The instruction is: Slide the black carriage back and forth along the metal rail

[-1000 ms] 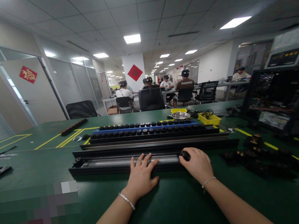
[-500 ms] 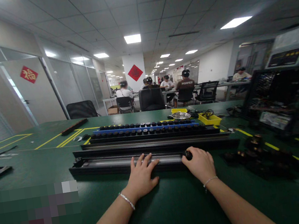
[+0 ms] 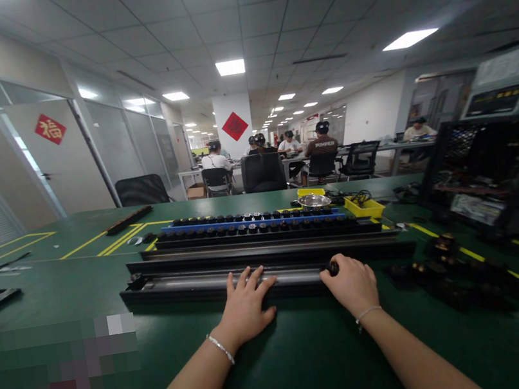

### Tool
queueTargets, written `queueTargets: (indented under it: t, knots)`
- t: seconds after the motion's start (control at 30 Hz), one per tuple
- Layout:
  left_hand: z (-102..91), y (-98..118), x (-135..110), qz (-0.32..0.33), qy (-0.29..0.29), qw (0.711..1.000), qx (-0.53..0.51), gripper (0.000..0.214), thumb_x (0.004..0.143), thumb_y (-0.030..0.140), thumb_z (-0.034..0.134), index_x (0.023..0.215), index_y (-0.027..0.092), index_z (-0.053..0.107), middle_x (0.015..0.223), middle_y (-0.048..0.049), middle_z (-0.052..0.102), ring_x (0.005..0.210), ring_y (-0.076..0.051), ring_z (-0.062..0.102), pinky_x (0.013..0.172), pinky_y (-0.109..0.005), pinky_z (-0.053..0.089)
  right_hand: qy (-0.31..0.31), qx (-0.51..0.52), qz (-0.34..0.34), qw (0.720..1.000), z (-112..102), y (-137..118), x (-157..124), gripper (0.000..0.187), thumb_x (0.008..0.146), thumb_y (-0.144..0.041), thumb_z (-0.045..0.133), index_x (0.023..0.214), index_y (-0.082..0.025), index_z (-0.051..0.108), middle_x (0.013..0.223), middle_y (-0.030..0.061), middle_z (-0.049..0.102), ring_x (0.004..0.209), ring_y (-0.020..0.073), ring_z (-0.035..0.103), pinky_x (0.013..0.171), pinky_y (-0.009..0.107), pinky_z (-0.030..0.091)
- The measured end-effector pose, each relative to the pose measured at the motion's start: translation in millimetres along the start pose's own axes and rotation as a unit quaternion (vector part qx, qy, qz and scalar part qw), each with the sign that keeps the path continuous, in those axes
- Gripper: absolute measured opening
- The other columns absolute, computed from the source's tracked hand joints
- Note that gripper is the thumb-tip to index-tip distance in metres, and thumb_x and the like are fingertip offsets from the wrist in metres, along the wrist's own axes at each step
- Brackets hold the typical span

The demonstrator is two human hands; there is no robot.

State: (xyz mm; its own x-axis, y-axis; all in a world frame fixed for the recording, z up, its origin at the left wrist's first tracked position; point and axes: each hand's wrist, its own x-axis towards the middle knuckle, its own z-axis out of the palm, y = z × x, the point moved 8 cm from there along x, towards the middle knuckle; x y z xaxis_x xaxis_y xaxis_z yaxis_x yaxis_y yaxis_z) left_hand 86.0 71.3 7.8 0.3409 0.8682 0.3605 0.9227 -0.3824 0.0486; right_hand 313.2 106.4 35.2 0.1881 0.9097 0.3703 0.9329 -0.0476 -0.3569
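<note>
A long black rail [image 3: 176,286] lies across the green table in front of me. My left hand [image 3: 245,306] rests flat on the rail's middle, fingers spread. My right hand [image 3: 351,283] is closed around a small black round part [image 3: 333,268] that sits on the rail, a little right of my left hand. Behind this rail lie more black rails [image 3: 258,252], and behind those a rail [image 3: 255,227] with a blue strip carries a row of several black round parts.
A pile of loose black parts [image 3: 452,276] lies to the right. A yellow tray [image 3: 363,206] and a metal bowl [image 3: 313,200] stand at the back right, a dark crate [image 3: 490,173] at far right. Several people sit at tables beyond.
My right hand has slid the small black part to the right along the rail. My left hand has stayed in place.
</note>
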Motion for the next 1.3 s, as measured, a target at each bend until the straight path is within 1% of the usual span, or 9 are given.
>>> queueTargets:
  t: [0.2,0.37,0.63,0.83,1.0,1.13,1.3]
  knots:
    - [1.5,-0.3,0.3,-0.003,-0.007,1.000,0.002,0.060,0.074,0.048,0.056,0.131,0.041,0.036,0.143,-0.0012,0.035,0.132,-0.032,0.024,0.103,-0.063,0.008,0.009,-0.006,-0.008,1.000,-1.3,2.6,0.3,0.014,0.073,-0.032,0.046,0.078,-0.021,0.054,0.083,0.0043,0.061,0.088,0.0213,0.052,0.079,0.034,0.033]
    - [1.8,0.0,0.9,-0.005,-0.006,1.000,-0.001,0.060,0.074,0.047,0.056,0.131,0.040,0.037,0.143,-0.0013,0.035,0.132,-0.033,0.024,0.103,-0.063,0.008,0.023,-0.007,-0.015,1.000,-1.4,2.8,-0.6,0.014,0.073,-0.032,0.046,0.079,-0.022,0.053,0.087,0.0047,0.060,0.090,0.0211,0.051,0.078,0.033,0.034]
    - [1.1,0.2,0.4,-0.001,0.001,1.000,0.000,0.060,0.074,0.047,0.056,0.130,0.040,0.037,0.143,-0.0013,0.036,0.132,-0.032,0.025,0.103,-0.063,0.009,-0.013,-0.024,0.016,0.999,1.8,8.9,2.3,0.012,0.074,-0.034,0.044,0.075,-0.022,0.048,0.083,0.0030,0.060,0.083,0.0199,0.053,0.069,0.031,0.034]
    - [1.3,-0.8,0.9,-0.002,0.000,1.000,-0.002,0.059,0.074,0.047,0.056,0.130,0.040,0.037,0.143,-0.0016,0.035,0.132,-0.032,0.024,0.103,-0.063,0.008,-0.017,-0.031,0.033,0.999,1.1,16.1,4.7,0.014,0.074,-0.033,0.044,0.079,-0.021,0.049,0.085,0.0045,0.059,0.083,0.0200,0.054,0.069,0.030,0.035]
    - [0.8,-0.1,0.4,-0.007,-0.007,1.000,-0.001,0.059,0.074,0.046,0.057,0.130,0.039,0.038,0.143,-0.0016,0.035,0.132,-0.032,0.024,0.103,-0.063,0.007,-0.014,-0.026,0.050,0.998,2.6,21.0,6.1,0.019,0.074,-0.031,0.044,0.086,-0.019,0.052,0.087,0.0071,0.060,0.087,0.0218,0.055,0.074,0.032,0.037]
    - [-0.4,1.2,0.3,-0.007,-0.013,1.000,-0.002,0.060,0.074,0.045,0.057,0.130,0.040,0.038,0.143,-0.0016,0.035,0.132,-0.032,0.024,0.104,-0.063,0.007,-0.012,-0.012,0.067,0.998,3.7,27.4,7.4,0.026,0.074,-0.031,0.045,0.094,-0.017,0.051,0.093,0.0091,0.061,0.091,0.0234,0.056,0.077,0.033,0.038]
    - [-0.1,1.1,0.8,-0.010,-0.017,1.000,0.001,0.060,0.074,0.045,0.057,0.130,0.039,0.038,0.143,-0.0019,0.034,0.132,-0.033,0.024,0.104,-0.063,0.007,-0.013,0.018,0.087,0.996,6.4,35.9,9.2,0.030,0.073,-0.032,0.044,0.099,-0.017,0.049,0.101,0.0109,0.059,0.093,0.0243,0.056,0.075,0.033,0.040]
